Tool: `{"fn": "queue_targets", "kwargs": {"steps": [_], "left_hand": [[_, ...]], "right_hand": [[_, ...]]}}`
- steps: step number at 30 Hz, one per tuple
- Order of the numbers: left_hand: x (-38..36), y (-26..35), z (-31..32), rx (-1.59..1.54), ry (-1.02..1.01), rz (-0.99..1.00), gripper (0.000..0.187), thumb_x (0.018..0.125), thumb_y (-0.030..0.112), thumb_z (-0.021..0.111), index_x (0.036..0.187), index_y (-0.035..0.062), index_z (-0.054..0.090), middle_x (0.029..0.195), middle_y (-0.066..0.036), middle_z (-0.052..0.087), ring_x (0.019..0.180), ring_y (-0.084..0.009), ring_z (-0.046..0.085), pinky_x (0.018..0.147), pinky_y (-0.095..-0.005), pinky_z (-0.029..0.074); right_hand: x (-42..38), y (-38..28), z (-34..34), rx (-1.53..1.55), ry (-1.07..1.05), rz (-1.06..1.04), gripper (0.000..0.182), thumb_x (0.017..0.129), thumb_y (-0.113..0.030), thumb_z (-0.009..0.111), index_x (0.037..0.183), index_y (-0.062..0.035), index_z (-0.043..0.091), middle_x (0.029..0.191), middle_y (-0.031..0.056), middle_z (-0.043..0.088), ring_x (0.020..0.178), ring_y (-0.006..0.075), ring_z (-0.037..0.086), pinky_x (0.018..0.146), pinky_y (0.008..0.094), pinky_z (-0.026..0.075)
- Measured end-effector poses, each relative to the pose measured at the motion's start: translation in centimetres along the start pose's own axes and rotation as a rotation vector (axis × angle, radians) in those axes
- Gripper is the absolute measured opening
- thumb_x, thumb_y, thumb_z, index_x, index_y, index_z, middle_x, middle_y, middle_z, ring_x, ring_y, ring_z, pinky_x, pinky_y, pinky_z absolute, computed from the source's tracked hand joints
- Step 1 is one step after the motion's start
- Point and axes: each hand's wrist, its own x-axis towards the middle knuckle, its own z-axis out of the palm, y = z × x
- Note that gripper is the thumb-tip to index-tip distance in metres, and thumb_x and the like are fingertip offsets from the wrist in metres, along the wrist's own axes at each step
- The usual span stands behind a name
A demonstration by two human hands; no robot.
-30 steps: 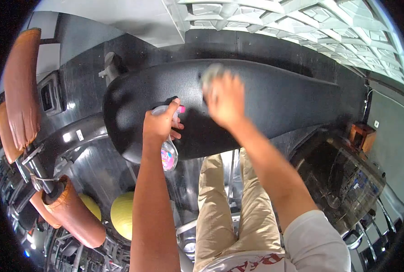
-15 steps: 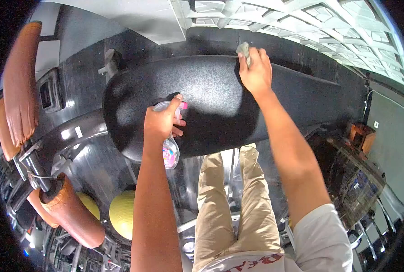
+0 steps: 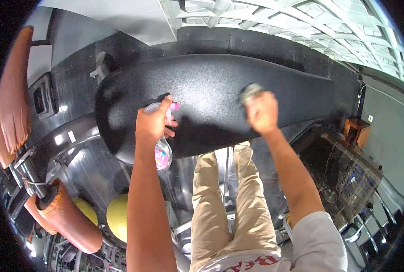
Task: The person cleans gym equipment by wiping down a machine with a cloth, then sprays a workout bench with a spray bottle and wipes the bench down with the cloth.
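Note:
A long black padded bench (image 3: 202, 75) with a leather-like cover stretches across the view before me. My left hand (image 3: 152, 122) is wrapped round a clear spray bottle (image 3: 164, 156) with a pink nozzle and a pink label, held over the bench's near left part. My right hand (image 3: 262, 113), slightly smeared by motion, is closed on a greyish cloth (image 3: 251, 92). The cloth lies against the bench top, right of its middle. Part of the bottle is hidden behind my left hand and wrist.
Brown padded rollers (image 3: 70, 222) on a metal frame stand at the left. Near them is a yellow ball (image 3: 118, 217). A wooden box (image 3: 357, 131) and a dark, glass-like tabletop (image 3: 347, 181) are at the right. White lattice panelling (image 3: 301, 22) rises beyond the bench.
My right hand has drawn the cloth from the bench's far edge toward me onto its top. The left hand keeps the spray bottle nearly in place; the whole view has shifted slightly.

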Motion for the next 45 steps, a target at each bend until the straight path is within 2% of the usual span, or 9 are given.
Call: {"fn": "queue_targets", "kwargs": {"steps": [6,19,26,28,29,35,41,44,45], "left_hand": [[0.1,0.4,0.1,0.016,0.004,0.014,0.054,0.085,0.051,0.071,0.087,-0.0035,0.071,0.063,-0.014,0.067,0.045,-0.0219,0.063,0.041,-0.0331,0.049],[1.4,-0.7,-0.4,0.006,-0.009,0.035,0.058,0.084,0.054,0.072,0.079,-0.0041,0.068,0.063,-0.014,0.066,0.043,-0.0219,0.062,0.041,-0.0327,0.049],[0.1,0.4,0.0,0.017,-0.011,-0.011,0.059,0.084,0.055,0.07,0.09,-0.0044,0.071,0.069,-0.018,0.07,0.046,-0.0247,0.065,0.042,-0.0337,0.049],[0.2,0.5,0.0,0.039,-0.012,-0.022,0.059,0.084,0.055,0.07,0.09,-0.0041,0.071,0.069,-0.018,0.07,0.046,-0.0246,0.066,0.043,-0.0336,0.049],[0.3,0.4,-0.1,0.053,-0.01,-0.025,0.06,0.084,0.055,0.07,0.09,-0.0042,0.071,0.069,-0.018,0.07,0.046,-0.0244,0.066,0.043,-0.0335,0.049],[0.7,0.0,0.1,0.011,0.019,-0.003,0.067,0.081,0.058,0.071,0.084,-0.008,0.065,0.067,-0.02,0.069,0.042,-0.0254,0.063,0.038,-0.034,0.047],[0.3,0.6,0.3,0.025,0.036,-0.029,0.059,0.086,0.052,0.069,0.081,-0.0061,0.069,0.067,-0.018,0.069,0.045,-0.0237,0.065,0.04,-0.0324,0.048],[0.1,0.5,0.3,0.027,0.029,-0.03,0.059,0.085,0.053,0.069,0.082,-0.0063,0.069,0.067,-0.018,0.07,0.045,-0.0243,0.065,0.04,-0.0326,0.049],[0.2,0.6,0.2,0.02,0.028,-0.026,0.06,0.085,0.053,0.069,0.082,-0.0064,0.069,0.067,-0.018,0.07,0.045,-0.0245,0.065,0.04,-0.0327,0.049]], "right_hand": [[3.6,0.3,2.8,-0.079,0.438,0.93,0.033,0.097,-0.035,0.055,0.108,-0.0043,0.059,0.105,0.0232,0.057,0.095,0.0458,0.057,0.083,0.0555,0.046],[-1.9,-11.9,4.0,0.125,0.252,0.474,0.028,0.092,-0.031,0.06,0.098,-0.0047,0.06,0.103,0.0226,0.053,0.098,0.0428,0.051,0.079,0.0546,0.039],[-6.3,-11.9,1.6,0.256,-0.392,-0.12,0.035,0.074,-0.026,0.075,0.107,-0.0159,0.07,0.112,0.0136,0.059,0.1,0.0372,0.056,0.077,0.0501,0.043],[-1.2,-7.2,-1.0,0.729,-0.493,0.5,0.025,0.077,-0.025,0.073,0.098,-0.0123,0.07,0.101,0.0163,0.062,0.09,0.0373,0.06,0.069,0.0485,0.046],[-2.6,-4.1,-0.5,0.136,-0.113,0.062,0.016,0.082,-0.023,0.068,0.086,-0.008,0.066,0.09,0.0186,0.06,0.081,0.0391,0.059,0.063,0.0489,0.046],[2.6,-4.0,3.7,-0.259,0.475,0.963,0.034,0.097,-0.037,0.053,0.101,-0.0034,0.056,0.1,0.0218,0.054,0.091,0.0431,0.057,0.076,0.0555,0.046],[-1.1,-18.2,2.8,0.214,-0.097,0.124,0.022,0.079,-0.021,0.069,0.101,-0.0167,0.065,0.111,0.0171,0.054,0.098,0.0356,0.051,0.074,0.0503,0.038],[-3.8,-13.0,1.9,0.232,-0.45,-0.332,0.025,0.078,-0.026,0.069,0.102,-0.0193,0.068,0.104,0.0135,0.062,0.089,0.0304,0.058,0.071,0.0491,0.044],[-1.2,-9.8,1.3,0.173,-0.837,0.037,0.021,0.077,-0.031,0.068,0.095,-0.0201,0.07,0.091,0.0104,0.068,0.072,0.026,0.063,0.064,0.0448,0.05]]}}
